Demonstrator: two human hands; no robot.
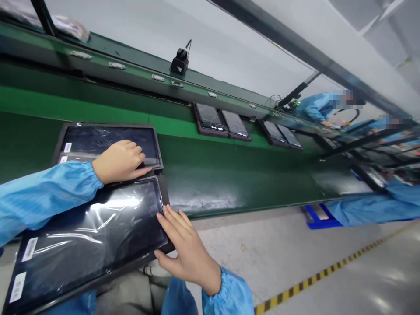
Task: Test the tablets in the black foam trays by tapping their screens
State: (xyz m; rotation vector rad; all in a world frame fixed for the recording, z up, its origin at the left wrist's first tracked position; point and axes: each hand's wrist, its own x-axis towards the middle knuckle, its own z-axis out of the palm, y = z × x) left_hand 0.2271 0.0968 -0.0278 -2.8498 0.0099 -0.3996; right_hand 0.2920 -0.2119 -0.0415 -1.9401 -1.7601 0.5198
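Where does the near panel [98, 238] lie from the fingers?
"To the left of your right hand [190, 253], which touches it at the right-hand short end. Its long axis slants from your lower left up to that hand, and its near side seems to reach past the front edge of the worktop [236, 175], over your lap."

Which hand is nearer?
"Your right: its fingers are spread out along the rim, thumb by the near corner, touching rather than clenched. Your left hand [121, 162] is over the seam between this panel and the far panel [95, 138], which lies just beyond it, side by side."

And the left fingers?
"Curled over the far panel, with the thumb stretched rightward along the seam. Whether they pinch anything underneath, you cannot tell from here; your own hand hides it."
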